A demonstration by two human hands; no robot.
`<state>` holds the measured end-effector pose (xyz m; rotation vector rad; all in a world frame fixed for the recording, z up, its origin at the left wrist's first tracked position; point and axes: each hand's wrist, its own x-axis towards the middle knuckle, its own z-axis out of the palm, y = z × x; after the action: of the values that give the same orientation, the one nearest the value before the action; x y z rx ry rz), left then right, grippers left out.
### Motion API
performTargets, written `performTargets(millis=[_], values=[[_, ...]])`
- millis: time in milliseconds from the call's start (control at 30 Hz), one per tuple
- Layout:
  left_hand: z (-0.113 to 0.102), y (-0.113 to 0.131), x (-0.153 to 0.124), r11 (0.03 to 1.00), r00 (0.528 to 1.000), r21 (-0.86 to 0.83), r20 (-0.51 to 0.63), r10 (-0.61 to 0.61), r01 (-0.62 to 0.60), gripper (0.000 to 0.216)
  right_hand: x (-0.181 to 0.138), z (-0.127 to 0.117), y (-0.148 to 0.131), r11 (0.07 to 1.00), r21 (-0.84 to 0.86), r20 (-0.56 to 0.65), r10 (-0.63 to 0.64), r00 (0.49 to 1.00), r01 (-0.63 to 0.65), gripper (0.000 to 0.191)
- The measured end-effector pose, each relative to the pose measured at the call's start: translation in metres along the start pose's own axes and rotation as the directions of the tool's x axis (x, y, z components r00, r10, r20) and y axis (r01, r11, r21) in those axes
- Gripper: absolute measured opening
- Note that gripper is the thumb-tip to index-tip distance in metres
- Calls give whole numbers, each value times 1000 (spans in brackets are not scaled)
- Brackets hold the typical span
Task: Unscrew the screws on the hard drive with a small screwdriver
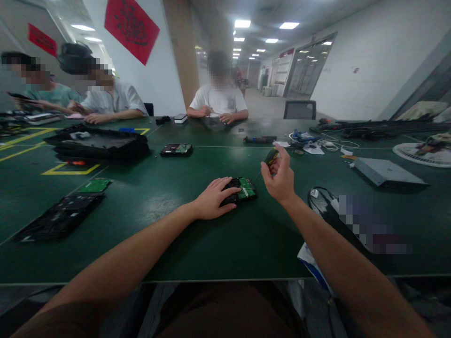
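Green table (pixel 225 244) under hard drive (pixel 246 188) and screwdriver (pixel 271 156); white hall, red banner (pixel 131 28)

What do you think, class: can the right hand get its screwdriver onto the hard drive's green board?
Probably yes: the right hand holds the screwdriver beside the hard drive, and the left hand leaves its green board uncovered.

An electronics teardown workshop in an office-style hall: a long green bench (pixel 176 244) carries opened black casings (pixel 98 143) well left of the left hand (pixel 213 199), a bare circuit board (pixel 94 186), a hard drive (pixel 176 149) beyond the hands and cables (pixel 331 143) past the right hand (pixel 280 178); co-workers (pixel 218 101) sit at its far edge.
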<state>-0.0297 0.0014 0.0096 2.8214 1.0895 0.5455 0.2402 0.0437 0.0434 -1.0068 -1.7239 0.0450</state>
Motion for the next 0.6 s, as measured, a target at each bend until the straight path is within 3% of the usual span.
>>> performTargets(millis=[200,600], values=[[4,-3,0,1000,1000,16,-2,-4,4,61,-5,10,-8,993,49,25,-109,994,107,65],[4,-1,1,1000,1000,27,-10,3,-2,61,-7,11,-5,994,30,90,-105,990,103,65]])
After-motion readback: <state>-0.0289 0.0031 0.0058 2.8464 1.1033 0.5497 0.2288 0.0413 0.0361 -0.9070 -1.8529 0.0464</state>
